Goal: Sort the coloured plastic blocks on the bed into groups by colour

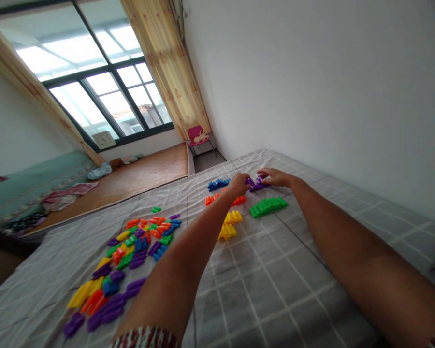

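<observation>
My left hand (pixel 239 183) reaches far forward over the grey checked sheet, its fingers curled at the left end of a row of purple plastic pieces (pixel 254 184). At the row's other end is my right hand (pixel 276 177), fingers bent over the purple pieces. Just nearer lies a row of green pieces (pixel 268 207), set side by side. Blue pieces (pixel 218 184) form a row left of my left hand. Orange pieces (pixel 239 200) and yellow pieces (pixel 233 217) lie closer, partly hidden behind my left forearm.
A loose spread of mixed coloured pieces (pixel 125 261) covers the left part of the sheet (pixel 246 290). A white wall (pixel 329 87) runs along the right side. Beyond are a wooden platform (pixel 152 169), a pink chair (pixel 196 133) and a window (pixel 108 82).
</observation>
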### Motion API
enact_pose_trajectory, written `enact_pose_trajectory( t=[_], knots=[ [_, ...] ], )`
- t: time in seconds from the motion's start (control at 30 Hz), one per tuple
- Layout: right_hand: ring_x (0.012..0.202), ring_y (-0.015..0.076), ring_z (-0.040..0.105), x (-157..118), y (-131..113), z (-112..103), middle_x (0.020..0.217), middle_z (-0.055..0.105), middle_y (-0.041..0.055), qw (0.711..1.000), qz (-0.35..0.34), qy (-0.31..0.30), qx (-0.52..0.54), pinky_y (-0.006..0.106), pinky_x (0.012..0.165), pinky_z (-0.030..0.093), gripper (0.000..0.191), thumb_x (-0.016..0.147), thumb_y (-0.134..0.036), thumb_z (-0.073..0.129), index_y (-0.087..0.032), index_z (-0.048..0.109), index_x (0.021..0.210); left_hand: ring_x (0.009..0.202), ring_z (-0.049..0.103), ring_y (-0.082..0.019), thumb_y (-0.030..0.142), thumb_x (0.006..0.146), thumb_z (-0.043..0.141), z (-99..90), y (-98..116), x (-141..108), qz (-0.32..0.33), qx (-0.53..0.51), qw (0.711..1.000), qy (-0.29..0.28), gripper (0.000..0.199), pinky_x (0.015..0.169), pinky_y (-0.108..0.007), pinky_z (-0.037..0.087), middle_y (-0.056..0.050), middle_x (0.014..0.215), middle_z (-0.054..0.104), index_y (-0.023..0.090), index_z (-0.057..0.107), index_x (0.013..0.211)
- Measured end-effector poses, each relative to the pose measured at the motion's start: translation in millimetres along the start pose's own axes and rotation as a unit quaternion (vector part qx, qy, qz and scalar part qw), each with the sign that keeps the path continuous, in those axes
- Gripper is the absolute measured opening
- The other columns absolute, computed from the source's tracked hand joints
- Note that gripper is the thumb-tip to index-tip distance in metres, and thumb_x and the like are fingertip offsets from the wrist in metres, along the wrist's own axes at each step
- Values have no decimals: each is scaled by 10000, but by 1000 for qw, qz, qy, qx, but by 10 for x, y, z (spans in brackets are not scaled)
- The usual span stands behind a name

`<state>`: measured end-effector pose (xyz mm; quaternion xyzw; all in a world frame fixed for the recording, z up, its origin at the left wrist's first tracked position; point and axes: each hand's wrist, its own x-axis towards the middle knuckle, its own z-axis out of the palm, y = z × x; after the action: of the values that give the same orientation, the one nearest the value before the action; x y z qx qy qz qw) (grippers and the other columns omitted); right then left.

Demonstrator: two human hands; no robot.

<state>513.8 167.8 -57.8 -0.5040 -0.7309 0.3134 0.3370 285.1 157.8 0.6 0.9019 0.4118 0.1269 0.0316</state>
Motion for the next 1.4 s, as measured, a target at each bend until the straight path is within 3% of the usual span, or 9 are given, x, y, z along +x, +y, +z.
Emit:
enact_pose_trajectory(
  t=[0.17, 0.43, 0.73, 1.23, 1.4],
  knots=[
    [1147, 273, 591, 9, 1, 14, 1226, 639, 152, 1000, -4, 0, -8, 406, 946, 498, 537, 724, -220, 700, -149, 560, 1237, 1051, 609, -196, 244, 798, 589, 132, -34, 116, -9, 7, 999, -39, 409, 955, -298, 462, -76, 1095, 683, 150, 633, 1193],
    [1124, 275, 609, 13, -27, 35, 1231, 641, 156, 1000, -13, 5, -27, 396, 945, 493, 555, 701, -224, 714, -149, 569, 1231, 1043, 617, -209, 293, 794, 608, 182, 37, 138, -1, 15, 998, -59, 384, 932, -287, 468, -74, 1098, 686, 179, 661, 1156],
    [992, 247, 650, 25, -40, 18, 1090, 710, 76, 992, -39, -8, -120, 337, 907, 494, 378, 724, -258, 677, -167, 681, 1091, 1093, 592, -224, 324, 815, 592, 245, 88, 161, -24, 43, 997, -57, 359, 939, -297, 457, -83, 1140, 666, 193, 655, 1143],
    [969, 245, 659, 16, -98, -1, 1048, 729, 46, 994, -41, -22, -100, 351, 905, 504, 411, 665, -230, 688, -201, 712, 1073, 1066, 606, -229, 296, 831, 583, 227, 96, 93, -13, 48, 997, -51, 334, 922, -306, 464, -98, 1119, 662, 182, 656, 1136],
    [999, 242, 642, -24, -147, -18, 1119, 706, 46, 992, -40, -20, -120, 343, 911, 495, 451, 667, -257, 703, -206, 695, 1115, 1150, 557, -245, 371, 817, 623, 182, 143, 62, -19, 35, 999, -27, 476, 983, -344, 437, -120, 1225, 608, 179, 586, 1251]
  ],
)
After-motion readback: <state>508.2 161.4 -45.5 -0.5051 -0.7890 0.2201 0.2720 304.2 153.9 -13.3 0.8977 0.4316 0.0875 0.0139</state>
